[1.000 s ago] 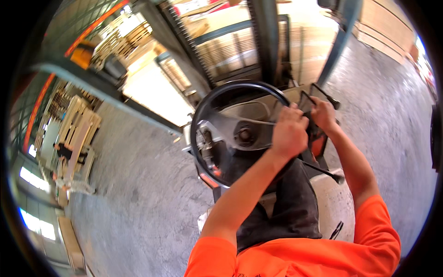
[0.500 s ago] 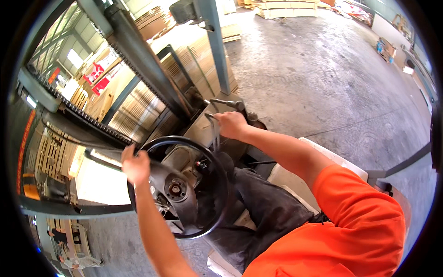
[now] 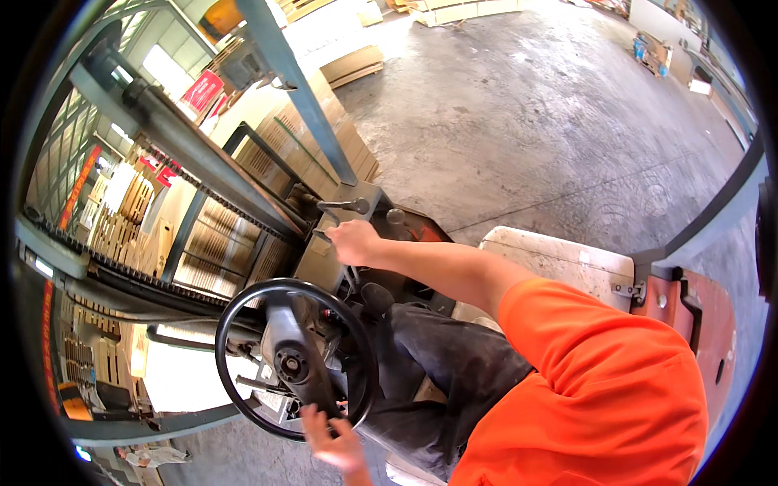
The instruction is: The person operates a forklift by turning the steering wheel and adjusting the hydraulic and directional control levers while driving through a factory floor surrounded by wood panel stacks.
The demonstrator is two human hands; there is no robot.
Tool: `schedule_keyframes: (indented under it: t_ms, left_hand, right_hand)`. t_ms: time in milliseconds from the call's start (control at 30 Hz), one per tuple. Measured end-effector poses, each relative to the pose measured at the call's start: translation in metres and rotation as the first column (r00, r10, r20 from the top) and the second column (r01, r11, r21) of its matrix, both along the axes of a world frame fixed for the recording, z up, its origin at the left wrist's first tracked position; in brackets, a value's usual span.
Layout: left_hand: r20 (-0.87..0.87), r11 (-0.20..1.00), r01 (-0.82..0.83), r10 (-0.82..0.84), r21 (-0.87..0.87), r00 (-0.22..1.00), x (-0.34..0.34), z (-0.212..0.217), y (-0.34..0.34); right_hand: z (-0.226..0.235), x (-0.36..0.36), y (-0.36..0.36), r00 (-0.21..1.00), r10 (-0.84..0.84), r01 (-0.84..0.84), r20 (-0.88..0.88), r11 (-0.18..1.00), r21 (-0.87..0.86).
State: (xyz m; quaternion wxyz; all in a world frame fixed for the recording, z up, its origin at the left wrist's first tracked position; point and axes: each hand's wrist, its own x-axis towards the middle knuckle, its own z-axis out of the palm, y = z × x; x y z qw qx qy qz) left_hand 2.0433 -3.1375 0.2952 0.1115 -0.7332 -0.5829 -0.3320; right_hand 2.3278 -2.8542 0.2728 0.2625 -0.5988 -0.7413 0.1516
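I sit at the controls of a forklift, with its black steering wheel [image 3: 292, 366] in front of me. My left hand [image 3: 332, 441] is at the wheel's lower rim, its fingers apart and a little blurred; it does not wrap the rim. Farther forward, my right hand [image 3: 354, 241] is closed around a control lever [image 3: 322, 236], mostly covered by the fingers. Another lever with a dark knob [image 3: 361, 206] stands just beyond that hand. My legs in dark trousers [image 3: 446, 348] are beside the wheel.
Beyond the mast [image 3: 203, 154] and its chain stand flat stacked brown sheets [image 3: 219, 243]. Wooden pallets [image 3: 138, 194] are at the left. A blue-grey post [image 3: 300, 97] rises ahead. Concrete floor [image 3: 519, 121] stretches right. A person [image 3: 154, 456] is at the lower left.
My left hand has moved from the wheel's upper left rim down to its lower rim and opened. My right hand stays on the lever. The view has shifted, showing more of the truck's right side.
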Motion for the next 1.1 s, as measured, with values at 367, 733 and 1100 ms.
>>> schedule_keyframes:
  t_ms: [367,733,1100]
  left_hand:
    - [-0.129,0.991,0.13,-0.134,-0.037,0.983,0.088,0.052,0.209]
    - [0.139,0.812,-0.567,0.582,-0.135,0.801,-0.053,0.083,0.109]
    - [0.138,1.0,-0.014,0.014,0.001,0.99,0.222,-0.046,-0.189]
  right_hand:
    - [0.006,-0.009,-0.019,0.999,0.037,-0.037,-0.026,0.999,0.01]
    - [-0.01,0.029,-0.053,0.997,0.007,-0.003,-0.071,0.999,0.053]
    - [-0.052,0.171,-0.179,0.992,0.044,-0.029,-0.119,0.991,0.13]
